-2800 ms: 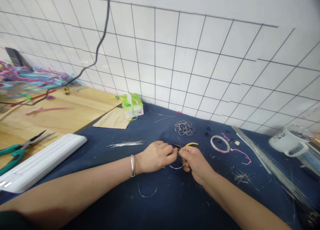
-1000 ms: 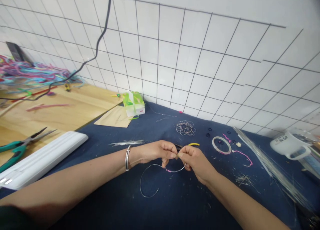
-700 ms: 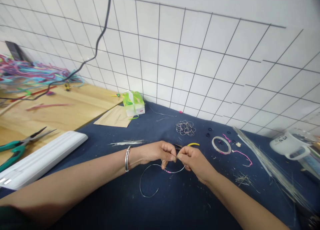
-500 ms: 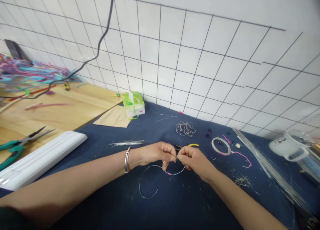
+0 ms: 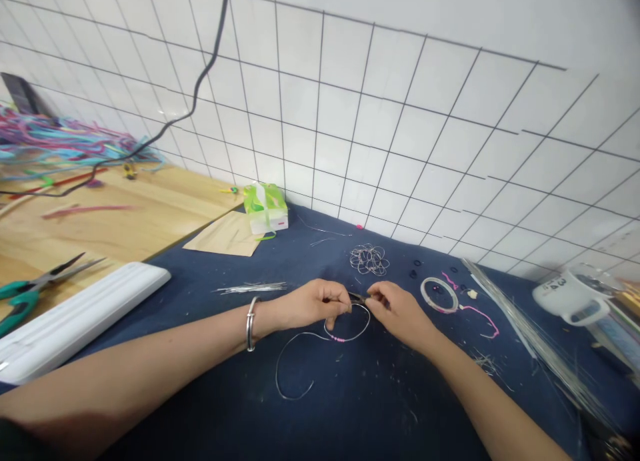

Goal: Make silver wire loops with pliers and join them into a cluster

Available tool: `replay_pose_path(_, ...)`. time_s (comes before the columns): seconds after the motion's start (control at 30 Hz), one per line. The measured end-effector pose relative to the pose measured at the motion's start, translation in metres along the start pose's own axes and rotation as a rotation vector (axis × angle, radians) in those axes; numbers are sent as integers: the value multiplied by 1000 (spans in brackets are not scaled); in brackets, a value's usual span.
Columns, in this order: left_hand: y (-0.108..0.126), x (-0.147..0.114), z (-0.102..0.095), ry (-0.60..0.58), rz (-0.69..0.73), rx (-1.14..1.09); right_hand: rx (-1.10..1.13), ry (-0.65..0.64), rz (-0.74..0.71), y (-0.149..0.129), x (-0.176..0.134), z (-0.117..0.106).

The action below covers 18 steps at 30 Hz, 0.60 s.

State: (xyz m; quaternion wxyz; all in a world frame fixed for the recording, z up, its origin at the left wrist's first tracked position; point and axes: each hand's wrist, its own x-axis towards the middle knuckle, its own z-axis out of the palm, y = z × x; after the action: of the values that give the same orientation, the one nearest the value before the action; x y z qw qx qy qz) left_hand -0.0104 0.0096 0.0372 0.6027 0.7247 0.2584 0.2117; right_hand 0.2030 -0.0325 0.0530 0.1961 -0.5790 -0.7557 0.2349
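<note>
My left hand [image 5: 325,303], closed in a pinch, holds a thin silver wire [image 5: 369,324] bent into a loop. Small pink beads [image 5: 338,339] sit along the lower part of the loop, and the wire's free tail curls away to the lower left over the dark blue cloth. My right hand [image 5: 395,311] is just right of the loop, its fingers curled over the handles of small pliers [image 5: 356,296]. Only the dark head of the pliers shows between my hands; my fingers hide the handles.
A tangle of wire rings [image 5: 369,259] lies beyond my hands. Cut wires [image 5: 253,287] lie left, a wire spool [image 5: 439,295] right, and long wires [image 5: 520,327] farther right by a white mug [image 5: 570,297]. Green-handled pliers [image 5: 23,307] lie at left behind a white bar [image 5: 85,321].
My right hand has let go of the wire loop and moved slightly right onto the pliers, covering their yellow handle. My left hand still pinches the loop, which now looks rounder.
</note>
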Motion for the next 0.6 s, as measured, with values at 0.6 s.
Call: replay_pose_path(0.6, -8, 5, -3, 141, 44, -331, -419, 133, -134, 31, 12, 9)
